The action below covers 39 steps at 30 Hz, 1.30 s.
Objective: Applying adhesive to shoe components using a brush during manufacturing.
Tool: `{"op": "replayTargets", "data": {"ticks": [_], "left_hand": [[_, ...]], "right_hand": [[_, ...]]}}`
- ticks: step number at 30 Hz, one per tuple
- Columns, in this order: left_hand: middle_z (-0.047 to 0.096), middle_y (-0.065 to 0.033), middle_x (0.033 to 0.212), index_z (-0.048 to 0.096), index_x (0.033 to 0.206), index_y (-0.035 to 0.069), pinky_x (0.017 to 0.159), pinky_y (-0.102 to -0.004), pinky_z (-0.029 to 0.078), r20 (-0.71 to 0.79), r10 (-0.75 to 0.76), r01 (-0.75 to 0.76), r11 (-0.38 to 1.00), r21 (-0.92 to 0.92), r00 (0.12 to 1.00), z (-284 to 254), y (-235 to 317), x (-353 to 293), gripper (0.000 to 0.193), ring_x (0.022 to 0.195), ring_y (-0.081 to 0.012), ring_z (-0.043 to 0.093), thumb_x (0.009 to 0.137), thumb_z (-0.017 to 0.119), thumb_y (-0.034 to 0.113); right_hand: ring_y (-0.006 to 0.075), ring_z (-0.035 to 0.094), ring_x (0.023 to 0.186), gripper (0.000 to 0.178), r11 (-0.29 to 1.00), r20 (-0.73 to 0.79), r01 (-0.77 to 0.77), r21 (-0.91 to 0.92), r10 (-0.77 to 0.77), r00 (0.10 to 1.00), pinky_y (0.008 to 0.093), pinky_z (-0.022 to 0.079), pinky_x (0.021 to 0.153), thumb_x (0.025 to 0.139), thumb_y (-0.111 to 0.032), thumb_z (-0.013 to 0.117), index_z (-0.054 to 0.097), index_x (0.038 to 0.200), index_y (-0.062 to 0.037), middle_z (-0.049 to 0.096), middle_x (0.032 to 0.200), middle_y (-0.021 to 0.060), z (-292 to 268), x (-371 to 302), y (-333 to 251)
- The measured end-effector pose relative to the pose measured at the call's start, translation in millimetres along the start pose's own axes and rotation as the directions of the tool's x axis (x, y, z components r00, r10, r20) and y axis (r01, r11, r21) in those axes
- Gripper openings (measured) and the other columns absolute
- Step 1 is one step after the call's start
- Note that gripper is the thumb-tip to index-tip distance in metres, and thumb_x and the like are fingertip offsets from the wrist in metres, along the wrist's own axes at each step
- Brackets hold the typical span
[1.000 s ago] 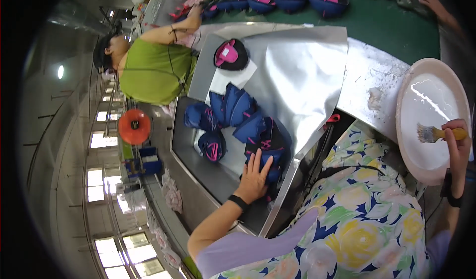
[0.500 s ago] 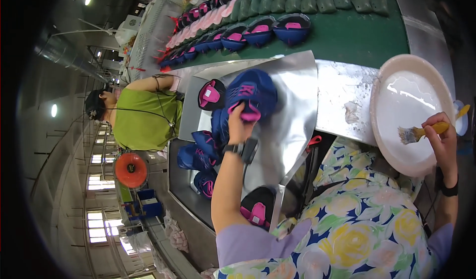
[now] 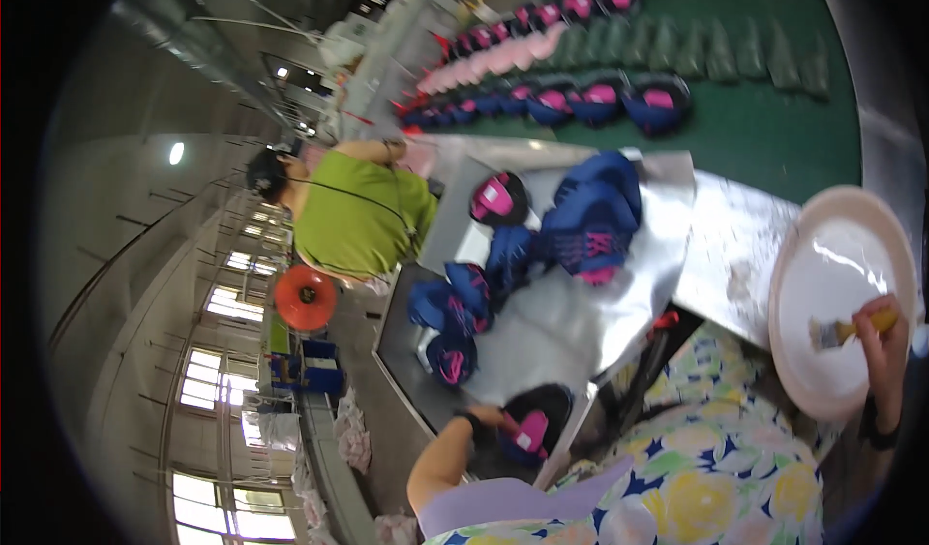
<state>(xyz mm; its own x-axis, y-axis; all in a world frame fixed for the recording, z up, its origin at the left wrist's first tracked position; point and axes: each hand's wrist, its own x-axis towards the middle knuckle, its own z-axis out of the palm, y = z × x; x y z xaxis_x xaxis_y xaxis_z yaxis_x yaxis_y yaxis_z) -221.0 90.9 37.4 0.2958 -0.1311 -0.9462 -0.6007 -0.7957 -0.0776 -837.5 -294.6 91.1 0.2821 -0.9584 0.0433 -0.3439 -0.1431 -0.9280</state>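
My left hand (image 3: 490,417) reaches to a dark shoe upper (image 3: 538,431) with a pink lining, at the near corner of a metal tray (image 3: 556,337). Its fingertips meet the upper's pink part; blur hides whether they grip. My right hand (image 3: 884,340) is closed round the yellow handle of a paintbrush (image 3: 830,334), bristles over white liquid in a pale pink basin (image 3: 785,371). Blue shoe uppers with pink lettering (image 3: 592,221) lie bunched at the tray's far right. More blue uppers (image 3: 450,303) lie on its left side, near another pink-lined upper (image 3: 498,199).
Beyond the tray, a green table (image 3: 764,148) bears rows of blue uppers (image 3: 658,105), dark green shoe lasts (image 3: 721,53) and pink pieces (image 3: 494,64). A person in a green top (image 3: 353,214) works at the left. An orange round fan (image 3: 306,297) stands behind them.
My left hand has let go of the blue upper at the tray's far side and moved nearer to me, to the pink-lined upper. The brush stays in my right hand. The view has shifted.
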Motion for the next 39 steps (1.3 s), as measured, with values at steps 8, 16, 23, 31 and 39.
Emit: {"op": "replayTargets", "data": {"ticks": [8, 16, 23, 31, 39], "left_hand": [[0.068, -0.0272, 0.087, 0.063, 0.109, 0.005, 0.073, -0.0529, 0.056, -0.872, 0.352, -0.077, 0.935, 0.347, 0.341, -103, 129, -123, 0.033, 0.085, -0.0433, 0.068, 0.079, 0.058, 0.017], [0.06, -0.0146, 0.094, 0.059, 0.114, 0.008, 0.064, -0.0435, 0.053, -0.705, 0.705, 0.065, 0.709, 0.702, -0.074, -118, 374, -123, 0.033, 0.077, -0.0322, 0.064, 0.084, 0.064, 0.024], [0.058, -0.0188, 0.114, 0.055, 0.132, 0.003, 0.083, -0.0447, 0.054, -0.326, 0.941, -0.7, 0.174, 0.693, -0.089, -85, 433, 9, 0.052, 0.102, -0.0382, 0.06, 0.081, 0.062, 0.01], [0.056, -0.0169, 0.135, 0.063, 0.124, 0.012, 0.104, -0.0494, 0.045, -0.248, 0.969, -0.711, 0.171, 0.683, -0.005, -127, 419, 23, 0.055, 0.125, -0.0409, 0.051, 0.07, 0.062, 0.003], [0.065, -0.0137, 0.116, 0.054, 0.136, 0.009, 0.083, -0.0396, 0.057, -0.49, 0.871, -0.822, 0.297, 0.486, 0.025, -149, 444, -36, 0.059, 0.092, -0.0315, 0.068, 0.079, 0.065, 0.0]], "right_hand": [[0.0102, 0.053, 0.076, 0.008, 0.993, 0.018, -0.034, 0.115, 0.032, 0.999, 0.0238, 0.043, 0.071, 0.092, -0.001, 0.06, 0.054, 0.094, -0.0045, 0.055, 0.086, 0.0029, -11, 8, -6], [0.0115, 0.054, 0.078, 0.008, 0.998, 0.022, -0.011, 0.067, 0.009, 1.0, 0.0244, 0.043, 0.072, 0.092, -0.002, 0.061, 0.054, 0.094, -0.0038, 0.055, 0.085, 0.0036, -4, 5, -19], [0.0129, 0.054, 0.076, 0.01, 0.997, -0.152, -0.05, -0.054, 0.041, 0.988, 0.0273, 0.044, 0.07, 0.09, -0.005, 0.065, 0.055, 0.09, -0.0032, 0.057, 0.081, 0.0044, -18, -30, -13], [0.0059, 0.052, 0.068, 0.013, 0.996, -0.277, -0.09, -0.011, 0.084, 0.957, 0.022, 0.041, 0.06, 0.09, -0.013, 0.071, 0.061, 0.091, -0.005, 0.058, 0.075, -0.0012, -14, -6, -42], [0.0168, 0.065, 0.07, 0.023, 0.996, -0.042, 0.083, -0.043, -0.085, 0.996, 0.03, 0.049, 0.062, 0.09, -0.02, 0.074, 0.062, 0.094, -0.0008, 0.067, 0.08, 0.0103, 19, 39, -39]]}}
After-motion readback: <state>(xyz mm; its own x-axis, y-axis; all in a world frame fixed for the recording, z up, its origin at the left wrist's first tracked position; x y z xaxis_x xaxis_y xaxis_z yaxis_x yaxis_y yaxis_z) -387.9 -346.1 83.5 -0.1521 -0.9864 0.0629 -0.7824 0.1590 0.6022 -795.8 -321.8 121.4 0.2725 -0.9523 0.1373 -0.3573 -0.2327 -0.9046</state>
